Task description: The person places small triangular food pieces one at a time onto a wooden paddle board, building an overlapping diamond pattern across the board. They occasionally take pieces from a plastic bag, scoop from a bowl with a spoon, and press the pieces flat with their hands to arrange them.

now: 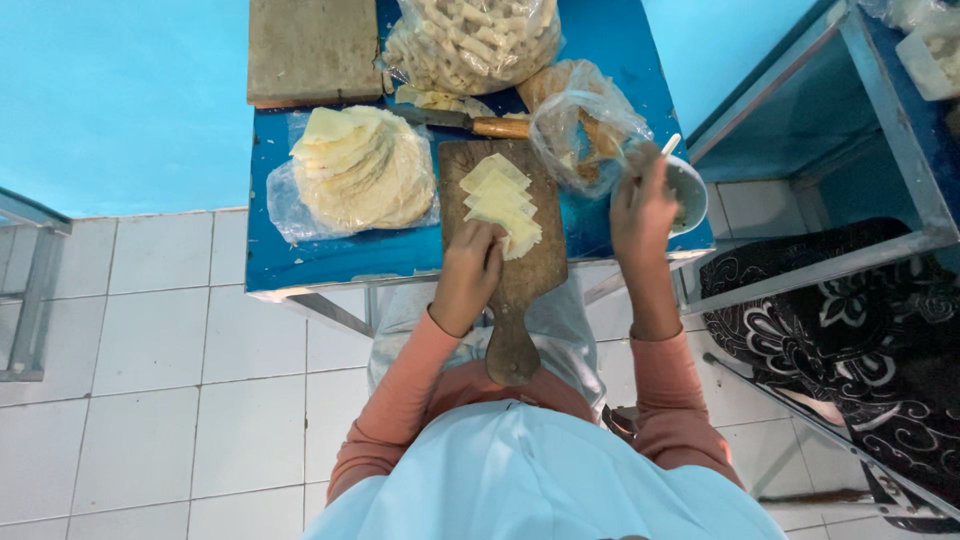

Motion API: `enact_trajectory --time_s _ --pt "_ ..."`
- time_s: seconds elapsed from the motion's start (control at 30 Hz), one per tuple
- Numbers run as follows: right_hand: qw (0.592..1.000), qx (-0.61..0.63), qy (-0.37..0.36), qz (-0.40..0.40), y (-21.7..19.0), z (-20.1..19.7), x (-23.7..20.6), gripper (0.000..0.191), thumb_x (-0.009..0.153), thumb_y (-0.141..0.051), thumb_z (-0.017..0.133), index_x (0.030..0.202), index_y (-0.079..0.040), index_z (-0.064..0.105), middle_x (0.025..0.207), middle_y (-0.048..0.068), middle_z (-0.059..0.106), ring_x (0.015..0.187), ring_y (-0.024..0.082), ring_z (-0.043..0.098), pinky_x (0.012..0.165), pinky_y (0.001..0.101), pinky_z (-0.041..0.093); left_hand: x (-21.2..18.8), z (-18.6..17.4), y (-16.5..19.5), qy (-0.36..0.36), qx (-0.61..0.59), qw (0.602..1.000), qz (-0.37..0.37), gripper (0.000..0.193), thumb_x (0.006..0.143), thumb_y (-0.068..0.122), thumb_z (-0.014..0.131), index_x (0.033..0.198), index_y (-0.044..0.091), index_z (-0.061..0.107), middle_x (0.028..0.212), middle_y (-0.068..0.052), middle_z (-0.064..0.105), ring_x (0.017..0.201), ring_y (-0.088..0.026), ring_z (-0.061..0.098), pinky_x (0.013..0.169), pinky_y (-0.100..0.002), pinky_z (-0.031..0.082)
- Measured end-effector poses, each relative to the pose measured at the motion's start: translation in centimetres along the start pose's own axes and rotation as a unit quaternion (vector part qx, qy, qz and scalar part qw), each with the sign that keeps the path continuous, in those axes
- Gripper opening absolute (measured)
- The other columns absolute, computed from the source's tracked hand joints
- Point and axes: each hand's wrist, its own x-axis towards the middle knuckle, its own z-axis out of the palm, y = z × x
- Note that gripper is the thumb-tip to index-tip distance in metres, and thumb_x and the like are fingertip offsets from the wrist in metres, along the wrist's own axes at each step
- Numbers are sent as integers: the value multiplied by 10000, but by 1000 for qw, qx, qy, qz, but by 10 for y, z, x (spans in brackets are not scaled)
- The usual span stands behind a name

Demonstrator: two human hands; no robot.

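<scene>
**Pale dough squares on a wooden paddle board**

Pale, thin dough squares (503, 203) lie fanned in an overlapping row at the centre of the frame, on a wooden paddle board (520, 270) whose handle points down toward the person. The left hand (468, 272) rests on the lowest square, fingers curled down onto it, pressing rather than gripping. These sheets look light, soft and easily torn, so a corner or edge lifted with the fingertips seems the safest hold.

The right hand (643, 205), right of centre, is closed around a slim white utensil (670, 144) that dips into a small bowl (690, 190); the bowl's contents are hard to make out. A round stack of wrappers (365, 170) sits on clear plastic at upper left of the blue table (300, 250). A clear bag of pale rolled pieces (470, 40) lies at top centre, a second plastic bag (585, 125) beside the bowl, and a knife (470, 122) between them.
</scene>
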Motion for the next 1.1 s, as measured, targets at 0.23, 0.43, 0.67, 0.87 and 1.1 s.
enact_trajectory --time_s 0.23,0.43,0.67,0.87,1.1 --pt "993 18 -65 -102 -53 -1 -41 486 843 -68 821 1273 -52 594 1102 172 699 1052 346 652 939 423 499 -1 1 4 -12 7 1000 -7 131 915 -62 625 1042 -30 631 1031 -194 594 979 -401 626 834 -442 497" --pt "989 69 -126 -25 -62 10 -53 528 798 -19 840 1268 -53 601 892 78 733 898 291 696 805 399 526 -1 2 3 -13 2 1000 8 117 894 -63 631 1006 -38 655 1028 -179 589 966 -372 628 837 -429 500" --pt "984 157 -80 -7 -64 21 -63 431 863 48 760 1251 -16 585 930 112 695 824 264 729 769 347 578 -1 6 2 -5 25 1000 14 89 885 -39 659 973 -28 650 1011 -184 583 983 -367 602 853 -434 487" --pt "982 77 -120 -124 -63 29 -74 379 867 55 762 1190 -6 574 1074 176 653 960 354 678 827 411 548 1 5 4 -18 8 1000 -7 219 899 -48 618 1118 -56 618 1025 -196 576 994 -405 580 864 -462 468" --pt "968 151 -147 -136 -69 11 -62 455 820 44 760 1223 18 552 1194 170 646 1103 366 681 939 423 555 -1 7 1 -20 22 1000 4 111 903 -29 658 1013 -29 644 1032 -188 585 1014 -384 599 878 -437 489"
